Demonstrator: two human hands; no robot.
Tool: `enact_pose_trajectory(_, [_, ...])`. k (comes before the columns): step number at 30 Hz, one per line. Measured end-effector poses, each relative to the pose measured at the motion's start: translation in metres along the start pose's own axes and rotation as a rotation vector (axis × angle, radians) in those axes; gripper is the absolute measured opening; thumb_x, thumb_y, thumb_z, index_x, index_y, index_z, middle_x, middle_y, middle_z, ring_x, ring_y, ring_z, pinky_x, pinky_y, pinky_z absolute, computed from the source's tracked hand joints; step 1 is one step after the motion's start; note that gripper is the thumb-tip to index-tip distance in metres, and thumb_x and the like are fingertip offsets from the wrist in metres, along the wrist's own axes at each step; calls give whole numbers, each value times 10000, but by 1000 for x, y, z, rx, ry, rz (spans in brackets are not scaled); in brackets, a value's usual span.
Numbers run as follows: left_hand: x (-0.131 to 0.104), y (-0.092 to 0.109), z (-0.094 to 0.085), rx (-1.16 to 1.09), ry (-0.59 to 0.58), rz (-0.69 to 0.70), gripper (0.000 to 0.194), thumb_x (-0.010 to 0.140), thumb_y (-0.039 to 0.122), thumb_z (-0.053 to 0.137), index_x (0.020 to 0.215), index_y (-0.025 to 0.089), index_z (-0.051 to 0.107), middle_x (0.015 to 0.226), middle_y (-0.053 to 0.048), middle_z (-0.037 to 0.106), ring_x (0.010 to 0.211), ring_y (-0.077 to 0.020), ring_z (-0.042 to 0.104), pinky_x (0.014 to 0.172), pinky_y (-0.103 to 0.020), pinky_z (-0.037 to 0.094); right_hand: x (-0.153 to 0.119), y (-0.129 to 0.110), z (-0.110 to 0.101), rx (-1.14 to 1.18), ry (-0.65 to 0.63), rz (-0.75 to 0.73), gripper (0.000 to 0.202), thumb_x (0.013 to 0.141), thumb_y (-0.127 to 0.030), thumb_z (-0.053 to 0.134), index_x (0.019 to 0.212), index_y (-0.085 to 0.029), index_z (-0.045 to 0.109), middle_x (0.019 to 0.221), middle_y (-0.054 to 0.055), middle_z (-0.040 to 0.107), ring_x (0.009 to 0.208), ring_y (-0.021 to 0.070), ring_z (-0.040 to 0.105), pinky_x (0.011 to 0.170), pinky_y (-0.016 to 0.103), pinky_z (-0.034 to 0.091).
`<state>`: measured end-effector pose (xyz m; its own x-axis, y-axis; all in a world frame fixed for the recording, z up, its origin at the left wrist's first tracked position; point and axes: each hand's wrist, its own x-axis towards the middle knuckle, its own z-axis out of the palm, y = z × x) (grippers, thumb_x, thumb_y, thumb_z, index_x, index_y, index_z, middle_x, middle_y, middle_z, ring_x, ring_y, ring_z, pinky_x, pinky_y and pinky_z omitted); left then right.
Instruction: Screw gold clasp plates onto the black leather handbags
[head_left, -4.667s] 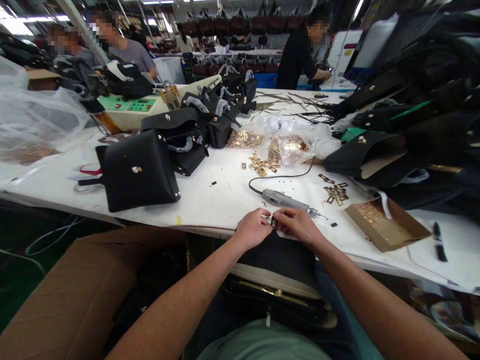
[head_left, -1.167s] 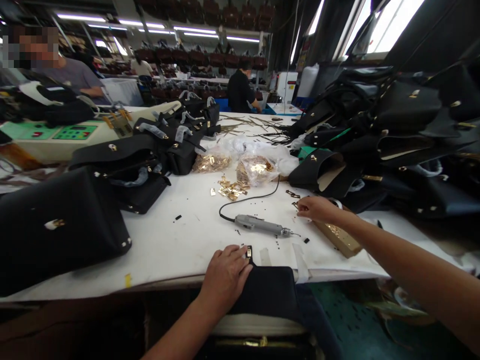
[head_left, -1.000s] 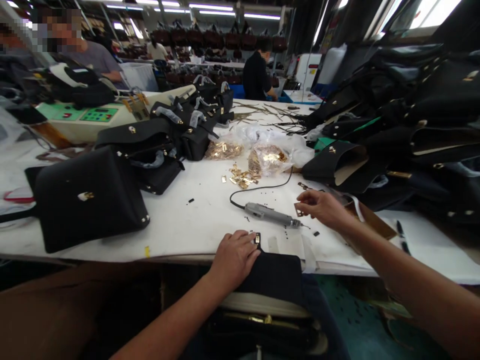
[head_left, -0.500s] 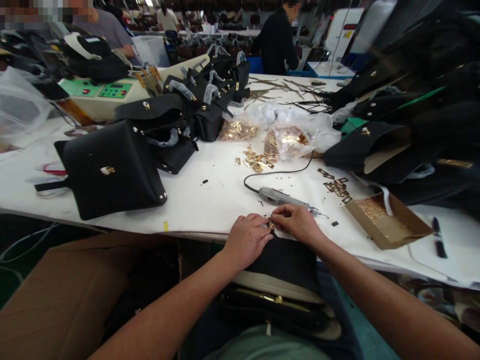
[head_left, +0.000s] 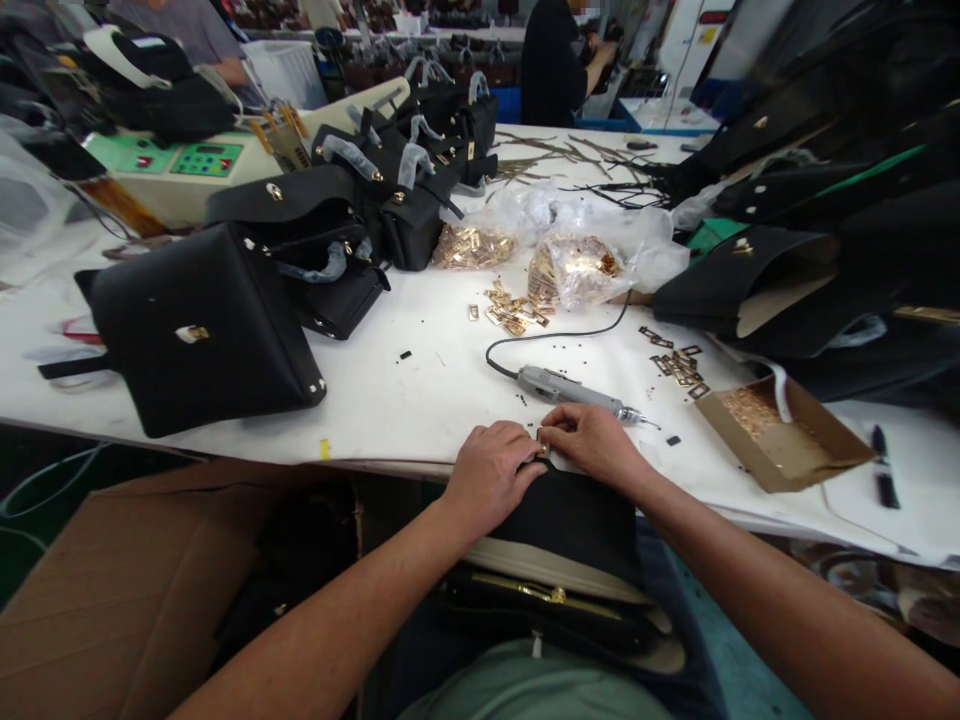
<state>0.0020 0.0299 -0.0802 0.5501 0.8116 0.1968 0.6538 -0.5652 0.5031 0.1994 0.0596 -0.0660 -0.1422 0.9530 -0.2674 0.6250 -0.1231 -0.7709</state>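
Observation:
A black bag (head_left: pixel 574 520) with a beige edge and a gold zipper lies on my lap, against the table's front edge. At its top my left hand (head_left: pixel 491 470) is closed, thumb and fingers pinching a small gold metal piece (head_left: pixel 543 449). My right hand (head_left: pixel 589 440) touches the same piece from the other side, its fingertips pressed together. The fingers partly hide the piece. Just beyond my hands a grey electric screwdriver (head_left: pixel 566 388) lies on the white table (head_left: pixel 390 400), its tip pointing right.
Black bags (head_left: pixel 202 330) stand at the left and more are piled at the right. Gold plates (head_left: pixel 510 308) lie before plastic bags of fittings (head_left: pixel 574 268). A cardboard box (head_left: pixel 787 440) holds small pieces at the right. A person (head_left: pixel 553 65) in black is across the table.
The view has shifted slightly. Both hands stay at the gold piece with almost the same grip. The person in black across the table has raised their forearms.

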Motion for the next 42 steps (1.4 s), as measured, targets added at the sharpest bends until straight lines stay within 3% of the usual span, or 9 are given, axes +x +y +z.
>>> enact_pose_trajectory(8, [1,7,-6,100,-84,27,149,972,284,648,1096,241,717,1142,-39,705,1132,-238,597,867,-405,446,2,-1,4,-145,27,-64,94,848,-239,682,800,-194,749,759,18,739,697,181,652,650,286,448])
enact_pose_trajectory(17, [1,10,-6,97,-85,33,210,983,258,623,1183,255,686,1345,-21,669,1217,-245,573,913,-438,450,-5,10,-9,-57,-41,-106,171,887,-271,632,936,-172,763,795,28,735,719,185,655,692,302,473])
enact_pose_trajectory(25, [3,5,-5,-2,-36,7,196,942,250,687,1137,251,698,1310,-22,705,1205,-251,591,913,-446,462,-6,23,-13,12,-144,-177,228,870,-364,721,1026,-202,756,836,10,686,719,160,595,649,275,460])
enact_pose_trajectory(32, [3,-1,-2,-14,-11,20,224,938,255,691,1162,254,704,1305,-41,706,1200,-249,588,914,-432,476,-7,28,-11,18,-118,-216,235,881,-362,739,1057,-209,767,844,12,667,732,158,587,675,280,461])
enact_pose_trajectory(42, [6,5,-6,9,-85,-15,186,963,265,653,1141,255,708,1323,-31,692,1215,-255,566,928,-451,472,-10,26,-11,-35,-106,-211,219,882,-299,722,1084,-228,767,838,20,667,724,166,594,673,280,468])
